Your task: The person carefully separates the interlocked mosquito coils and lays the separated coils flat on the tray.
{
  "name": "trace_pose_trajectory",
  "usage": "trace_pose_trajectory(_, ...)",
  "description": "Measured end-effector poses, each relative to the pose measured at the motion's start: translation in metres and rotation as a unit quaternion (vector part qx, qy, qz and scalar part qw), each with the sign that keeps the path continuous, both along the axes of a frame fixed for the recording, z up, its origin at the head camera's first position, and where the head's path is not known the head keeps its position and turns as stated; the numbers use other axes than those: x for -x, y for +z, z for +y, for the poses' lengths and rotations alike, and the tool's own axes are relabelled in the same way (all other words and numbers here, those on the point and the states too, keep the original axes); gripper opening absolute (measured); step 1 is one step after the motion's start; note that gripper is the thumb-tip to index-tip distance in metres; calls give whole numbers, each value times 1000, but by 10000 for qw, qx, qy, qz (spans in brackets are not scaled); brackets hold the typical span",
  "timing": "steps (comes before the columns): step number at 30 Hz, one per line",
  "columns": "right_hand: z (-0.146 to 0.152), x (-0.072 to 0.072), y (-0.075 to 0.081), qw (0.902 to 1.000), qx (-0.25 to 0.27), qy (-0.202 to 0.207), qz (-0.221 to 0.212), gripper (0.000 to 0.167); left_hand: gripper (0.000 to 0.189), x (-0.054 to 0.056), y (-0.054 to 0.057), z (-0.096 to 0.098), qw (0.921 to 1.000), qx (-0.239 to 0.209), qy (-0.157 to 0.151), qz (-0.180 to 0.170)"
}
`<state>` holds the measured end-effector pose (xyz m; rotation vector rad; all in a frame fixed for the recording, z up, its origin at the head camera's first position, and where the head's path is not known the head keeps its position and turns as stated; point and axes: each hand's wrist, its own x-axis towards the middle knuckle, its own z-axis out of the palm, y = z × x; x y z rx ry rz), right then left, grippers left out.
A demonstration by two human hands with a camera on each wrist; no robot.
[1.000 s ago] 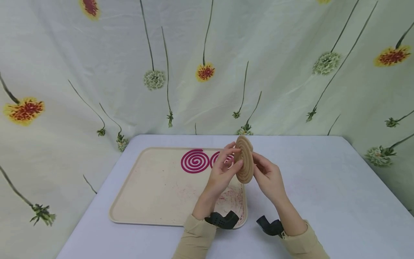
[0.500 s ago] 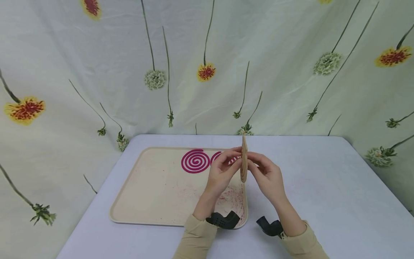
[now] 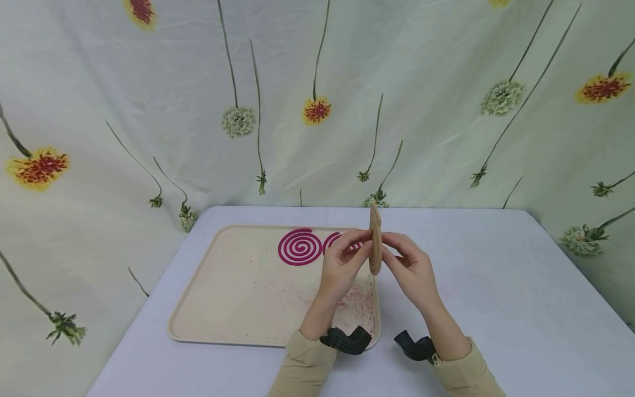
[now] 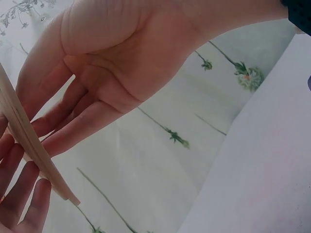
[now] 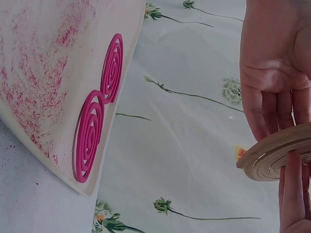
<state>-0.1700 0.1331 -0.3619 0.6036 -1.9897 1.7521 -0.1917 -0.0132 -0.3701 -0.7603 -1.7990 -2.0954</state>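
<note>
A tan spiral mosquito coil (image 3: 375, 242) is held up on edge over the tray's right side. It appears nearly edge-on in the head view; its flat rings (image 5: 272, 162) show in the right wrist view. My left hand (image 3: 342, 267) pinches it from the left between thumb and fingers. From the right, my right hand (image 3: 413, 270) grips the opposite face, its palm (image 4: 112, 63) facing the left wrist camera. Two magenta mosquito coils lie flat at the tray's back: one coil (image 3: 300, 247) in full sight, the other coil (image 3: 331, 241) partly hidden behind my left hand.
The beige rectangular tray (image 3: 223, 298) has reddish crumbs (image 3: 358, 303) on its right part. It rests on a table with a white cover (image 3: 496, 286). A flower-patterned curtain (image 3: 426, 66) hangs behind the table. Black camera mounts (image 3: 349, 340) sit at my wrists.
The tan coil has turned from showing its ringed face to nearly edge-on, then risen slightly. My left hand has closed in its fingers and shifted a little right; the magenta coils stay put.
</note>
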Motion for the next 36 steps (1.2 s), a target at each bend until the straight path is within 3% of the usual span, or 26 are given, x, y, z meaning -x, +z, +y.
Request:
trace_pose_trajectory(3, 1, 0, 0, 9999, 53, 62, -108, 29, 26, -2, 3, 1, 10000, 29, 77, 9)
trace_pose_trajectory(10, 2, 0, 0, 9996, 30, 48, -276, 29, 21, -18, 24, 3, 9992, 111, 360, 103)
trace_pose_trajectory(18, 1, 1, -1, 9992, 107, -9, -381, 30, 19, -21, 23, 8, 9966, 140, 808, -8)
trace_pose_trajectory(26, 0, 0, -2, 9986, -18, -139, -505, 29, 18, -18, 21, 7, 9959, -145, 783, -439)
trace_pose_trajectory(36, -1, 1, 0, 9981, 145, -211, -560, 26, 17, -17, 19, 9, 9955, -313, 761, -467)
